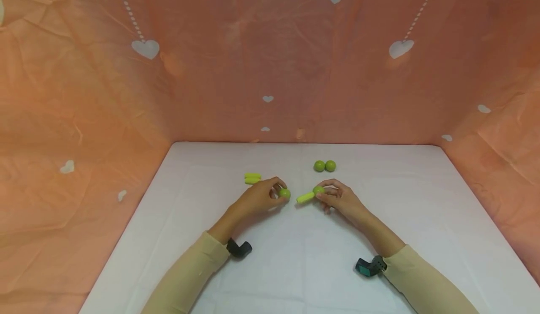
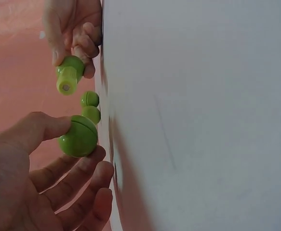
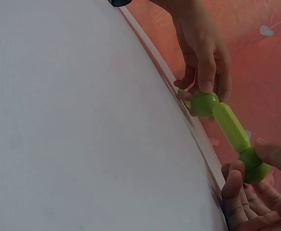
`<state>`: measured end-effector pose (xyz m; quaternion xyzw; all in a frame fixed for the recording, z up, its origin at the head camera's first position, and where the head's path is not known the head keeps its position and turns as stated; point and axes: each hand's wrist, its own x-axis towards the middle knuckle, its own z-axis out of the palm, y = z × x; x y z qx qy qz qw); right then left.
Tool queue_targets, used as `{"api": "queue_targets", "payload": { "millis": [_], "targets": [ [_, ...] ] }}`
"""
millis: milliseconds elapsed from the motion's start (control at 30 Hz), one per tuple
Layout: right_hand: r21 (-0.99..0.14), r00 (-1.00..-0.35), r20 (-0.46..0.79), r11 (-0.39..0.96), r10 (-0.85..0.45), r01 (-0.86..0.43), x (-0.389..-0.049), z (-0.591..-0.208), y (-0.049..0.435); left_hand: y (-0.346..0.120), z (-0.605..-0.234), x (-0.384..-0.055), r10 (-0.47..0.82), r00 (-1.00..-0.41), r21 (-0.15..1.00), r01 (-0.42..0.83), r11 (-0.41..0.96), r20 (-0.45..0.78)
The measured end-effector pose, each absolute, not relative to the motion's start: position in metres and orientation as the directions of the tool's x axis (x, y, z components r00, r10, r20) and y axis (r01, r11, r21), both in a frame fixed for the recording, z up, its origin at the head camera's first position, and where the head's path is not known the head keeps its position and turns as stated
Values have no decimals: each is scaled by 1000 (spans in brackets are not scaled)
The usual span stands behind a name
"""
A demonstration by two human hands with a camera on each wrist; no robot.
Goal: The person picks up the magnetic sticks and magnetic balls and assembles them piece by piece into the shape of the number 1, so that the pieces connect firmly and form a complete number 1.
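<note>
Between thumb and fingers, my left hand point(image 1: 262, 195) pinches a green ball point(image 2: 78, 136) with a seam round it. My right hand point(image 1: 342, 198) pinches another green ball point(image 3: 252, 166), from which a yellow-green ridged rod point(image 3: 231, 126) sticks out toward the left hand. A small grey disc shows in the rod's free end in the left wrist view. In the head view a gap separates that end from the left hand's ball. Both hands are over the middle of the white table.
Two more green balls point(image 1: 325, 166) sit side by side on the white table point(image 1: 295, 267), beyond the right hand. Two yellow-green rods point(image 1: 252, 178) lie parallel just beyond the left hand. Orange cloth point(image 1: 295, 70) with pale hearts hangs behind the table and at both sides.
</note>
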<state>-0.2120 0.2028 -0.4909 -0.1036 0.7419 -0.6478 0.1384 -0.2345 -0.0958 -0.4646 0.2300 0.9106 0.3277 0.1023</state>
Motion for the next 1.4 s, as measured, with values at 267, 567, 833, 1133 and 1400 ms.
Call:
{"api": "queue_targets", "payload": {
  "millis": [267,567,833,1133,1400],
  "targets": [
    [-993,-945,-89,100,-315,61,-215,-490,202,-96,-467,-232,496,-867,649,355,673,-40],
    [-993,-951,-115,60,-286,102,-217,-486,201,-93,-466,-230,503,-862,645,354,677,-55],
    [-991,-955,-120,84,-272,100,-217,-487,200,-91,-464,-227,502,-862,651,340,678,-73],
    [-992,-953,-114,79,-280,96,-217,-487,199,-90,-466,-227,519,-853,657,363,661,-51],
    [-992,-955,-116,81,-273,97,-217,-487,198,-89,-465,-225,530,-847,661,374,650,-42]
  ]
}}
